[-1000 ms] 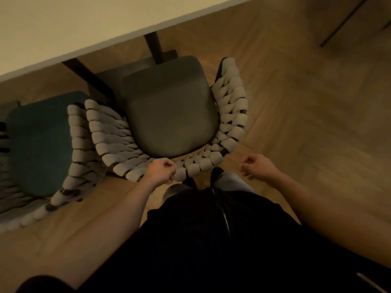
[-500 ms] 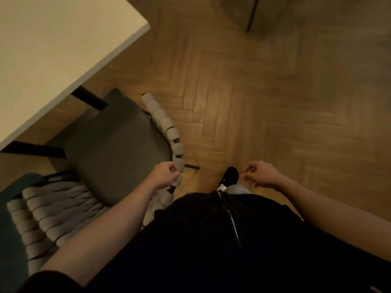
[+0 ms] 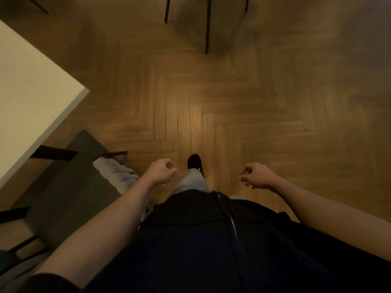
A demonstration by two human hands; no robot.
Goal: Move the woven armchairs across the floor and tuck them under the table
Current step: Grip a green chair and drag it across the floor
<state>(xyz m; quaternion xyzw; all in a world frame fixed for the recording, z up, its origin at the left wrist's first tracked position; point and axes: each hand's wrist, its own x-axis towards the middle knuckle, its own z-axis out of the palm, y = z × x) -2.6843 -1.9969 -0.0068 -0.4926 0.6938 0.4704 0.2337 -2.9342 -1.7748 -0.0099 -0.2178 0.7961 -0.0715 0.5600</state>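
**Both hands free beside the tucked armchair**

At the far left, the pale bench (image 3: 31, 98) fills the upper corner of the view, its white edge running diagonally down toward the frame's edge. Under that edge sits the woven armchair (image 3: 69, 187): its grey seat reaches beneath the bench top, a dark bench leg (image 3: 54, 154) crosses in front of it, and the thick pale woven arm (image 3: 116, 173) sticks out on the side nearest the person. A second chair's dark frame shows only in part at the lower-left corner.

The left hand (image 3: 161, 171) hangs just beside the woven arm, apart from it, its grip curled into a loose fist around nothing. A black shoe (image 3: 195, 162) and light trouser leg stand on the herringbone wood floor (image 3: 222, 115) between the two hands. The right hand (image 3: 257, 175) floats over bare floor, fingers curled inward, its grip likewise empty.

Thin black legs of another piece of furniture (image 3: 207, 26) stand at the top, blurred.
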